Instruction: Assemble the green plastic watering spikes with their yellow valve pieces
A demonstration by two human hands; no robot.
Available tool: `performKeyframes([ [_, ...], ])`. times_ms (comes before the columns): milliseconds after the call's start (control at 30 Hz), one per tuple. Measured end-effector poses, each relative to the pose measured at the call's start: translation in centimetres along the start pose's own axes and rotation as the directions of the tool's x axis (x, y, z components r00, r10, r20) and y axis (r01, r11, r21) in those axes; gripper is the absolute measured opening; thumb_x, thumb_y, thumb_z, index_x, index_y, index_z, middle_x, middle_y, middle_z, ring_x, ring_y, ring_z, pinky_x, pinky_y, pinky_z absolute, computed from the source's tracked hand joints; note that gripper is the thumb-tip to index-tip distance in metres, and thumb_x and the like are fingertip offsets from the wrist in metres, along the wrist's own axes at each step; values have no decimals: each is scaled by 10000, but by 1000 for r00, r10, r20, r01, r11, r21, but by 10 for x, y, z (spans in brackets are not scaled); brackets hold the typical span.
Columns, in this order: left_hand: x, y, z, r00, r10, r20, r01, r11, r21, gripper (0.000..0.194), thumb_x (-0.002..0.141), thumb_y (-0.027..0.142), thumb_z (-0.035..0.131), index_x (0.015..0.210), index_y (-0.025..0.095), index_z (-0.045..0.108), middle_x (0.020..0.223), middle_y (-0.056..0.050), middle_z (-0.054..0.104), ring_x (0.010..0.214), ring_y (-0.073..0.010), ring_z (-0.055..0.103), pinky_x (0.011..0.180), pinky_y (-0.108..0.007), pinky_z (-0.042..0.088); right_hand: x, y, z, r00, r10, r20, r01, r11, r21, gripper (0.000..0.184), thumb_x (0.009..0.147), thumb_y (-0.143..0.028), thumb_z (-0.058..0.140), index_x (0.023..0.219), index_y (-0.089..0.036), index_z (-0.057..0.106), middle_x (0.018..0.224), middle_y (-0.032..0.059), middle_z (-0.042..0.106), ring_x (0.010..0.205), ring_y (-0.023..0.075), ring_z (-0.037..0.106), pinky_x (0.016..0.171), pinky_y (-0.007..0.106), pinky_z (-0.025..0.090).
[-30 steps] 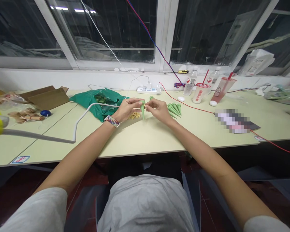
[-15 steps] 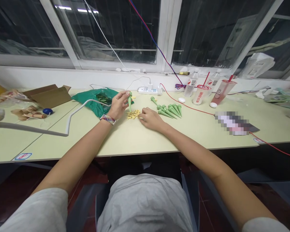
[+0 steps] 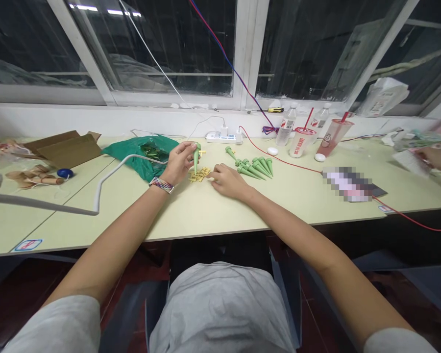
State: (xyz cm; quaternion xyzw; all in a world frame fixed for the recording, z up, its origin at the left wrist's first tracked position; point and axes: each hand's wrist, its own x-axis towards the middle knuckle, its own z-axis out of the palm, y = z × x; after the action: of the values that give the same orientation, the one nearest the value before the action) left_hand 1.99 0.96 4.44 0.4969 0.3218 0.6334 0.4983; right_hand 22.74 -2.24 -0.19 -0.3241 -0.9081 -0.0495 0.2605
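My left hand (image 3: pixel 181 162) pinches a green cone-shaped spike (image 3: pixel 196 158) near its thick top, point downward, above the table. A small yellow piece (image 3: pixel 202 152) shows just right of the spike's top; whether it is attached I cannot tell. Below lies a loose pile of small yellow plastic pieces (image 3: pixel 198 175). At the pile's right edge, my right hand (image 3: pixel 226 181) rests low with its fingers curled together; anything between the fingertips is hidden. Beyond that hand, several green spikes (image 3: pixel 257 167) lie side by side, and a separate green spike (image 3: pixel 230 152) is behind them.
A green plastic bag (image 3: pixel 143 152) lies behind my left wrist, with a grey bent rod (image 3: pixel 99 191) reaching to it. Wooden toys (image 3: pixel 36 175) and cardboard (image 3: pixel 64 149) are left. Right stand drink cups (image 3: pixel 302 143) and bottles. Another person's hand (image 3: pixel 439 159) is far right.
The view has shifted slightly. My left hand still holds the spike, a little lower now. My right hand stays by the yellow pile. Another person's hand has come in at the far right.
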Motion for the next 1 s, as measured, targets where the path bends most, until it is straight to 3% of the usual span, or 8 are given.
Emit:
performKeyframes([
  [67, 0, -1, 1, 1000, -12, 6, 12, 1000, 5, 435, 632, 405, 975, 901, 188, 711, 847, 10, 670, 687, -100, 653, 633, -226, 580, 0, 2, 1, 999, 42, 1, -42, 999, 2, 234, 1003, -230, 604, 1184, -205, 750, 1097, 106, 640, 1030, 263, 549, 877, 370, 440],
  [233, -2, -2, 2, 1000, -27, 8, 27, 1000, 13, 459, 624, 410, 978, 922, 187, 709, 874, 5, 680, 672, -92, 644, 602, -215, 559, -1, 3, 2, 997, 63, 36, -63, 998, 11, 207, 1007, -208, 575, 1015, -203, 782, 1048, 99, 657, 1024, 258, 557, 859, 368, 439],
  [467, -7, -2, 5, 998, -60, 20, 59, 998, 34, 442, 642, 417, 961, 922, 187, 708, 869, -5, 686, 678, -105, 642, 606, -226, 556, -8, 13, -13, 984, 176, 31, -177, 982, 64, 274, 915, -98, 583, 1093, -181, 773, 1099, 105, 658, 1072, 267, 572, 911, 378, 456],
  [700, -10, -4, 8, 997, -66, 50, 65, 997, 29, 404, 665, 376, 955, 960, 193, 750, 886, -14, 688, 725, -108, 644, 634, -226, 535, -18, 28, -20, 981, 122, 148, -148, 973, 179, 384, 841, 11, 537, 1062, -185, 782, 1054, 91, 661, 1040, 245, 608, 896, 340, 466],
  [867, -14, -9, 10, 990, -74, 118, 68, 996, 55, 387, 696, 372, 932, 1011, 219, 767, 910, -11, 682, 767, -127, 639, 650, -249, 524, -17, 32, -14, 980, 161, 118, -186, 952, 244, 305, 869, -27, 545, 1007, -164, 780, 1000, 70, 645, 851, 179, 634, 835, 304, 497],
  [1000, -18, -14, 14, 986, -82, 146, 73, 995, 64, 367, 683, 352, 925, 976, 205, 760, 913, -22, 675, 801, -146, 636, 681, -265, 532, -12, 32, -15, 967, 244, -73, -200, 904, 377, 224, 836, -86, 618, 983, -158, 770, 929, 42, 612, 770, 162, 633, 803, 316, 525],
])
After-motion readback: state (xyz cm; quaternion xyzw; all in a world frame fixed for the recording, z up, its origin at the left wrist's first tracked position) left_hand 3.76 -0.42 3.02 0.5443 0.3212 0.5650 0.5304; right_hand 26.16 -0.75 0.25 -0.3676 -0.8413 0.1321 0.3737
